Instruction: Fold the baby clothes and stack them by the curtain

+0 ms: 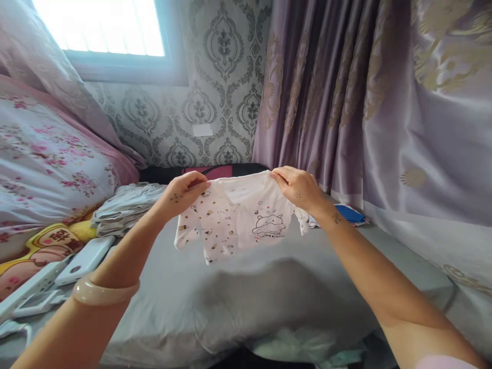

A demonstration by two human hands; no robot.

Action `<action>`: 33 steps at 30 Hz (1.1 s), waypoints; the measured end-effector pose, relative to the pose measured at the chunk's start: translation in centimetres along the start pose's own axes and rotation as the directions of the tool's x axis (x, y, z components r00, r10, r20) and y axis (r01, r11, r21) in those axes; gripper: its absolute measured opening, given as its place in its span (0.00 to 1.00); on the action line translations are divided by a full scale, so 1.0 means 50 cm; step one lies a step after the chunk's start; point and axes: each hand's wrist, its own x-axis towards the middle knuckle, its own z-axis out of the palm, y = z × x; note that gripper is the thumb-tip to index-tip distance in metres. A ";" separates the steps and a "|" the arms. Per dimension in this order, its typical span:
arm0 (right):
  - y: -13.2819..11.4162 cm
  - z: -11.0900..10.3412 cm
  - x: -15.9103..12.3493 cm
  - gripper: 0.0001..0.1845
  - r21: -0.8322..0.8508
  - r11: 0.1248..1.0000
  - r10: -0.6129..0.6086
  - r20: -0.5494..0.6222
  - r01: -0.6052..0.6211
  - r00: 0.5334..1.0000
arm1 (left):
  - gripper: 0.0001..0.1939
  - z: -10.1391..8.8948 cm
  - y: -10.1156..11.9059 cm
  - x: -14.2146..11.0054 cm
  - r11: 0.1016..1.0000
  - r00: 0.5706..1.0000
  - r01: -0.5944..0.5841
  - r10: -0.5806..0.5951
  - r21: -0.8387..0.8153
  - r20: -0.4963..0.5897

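Note:
A small white baby shirt (246, 215) hangs spread out in front of me, above the grey bed sheet (172, 302). Little brown and dark figures dot one half and the sleeves; a cartoon animal is drawn on the other half. My left hand (184, 192) pinches the shoulder on the left, thumb and fingers closed on the cloth. At the opposite shoulder, beside the neckline, my right hand (298, 189) grips the fabric the same way. The shirt's lower edge hangs free, and a dark shadow lies on the sheet below.
Folded grey cloths (128, 207) are stacked at the left, near a yellow cartoon cushion (49, 246), a white box-like device (86, 260) and a power strip (33, 287). A blue folded item (349, 214) lies at the right by the purple curtain (319, 92). Patterned wallpaper stands behind.

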 end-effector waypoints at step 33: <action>-0.109 0.062 0.028 0.19 -0.135 0.990 -0.034 -0.033 0.029 0.999 | 0.16 -0.081 -0.085 -0.023 0.925 0.972 -0.169 0.213 0.339 -0.098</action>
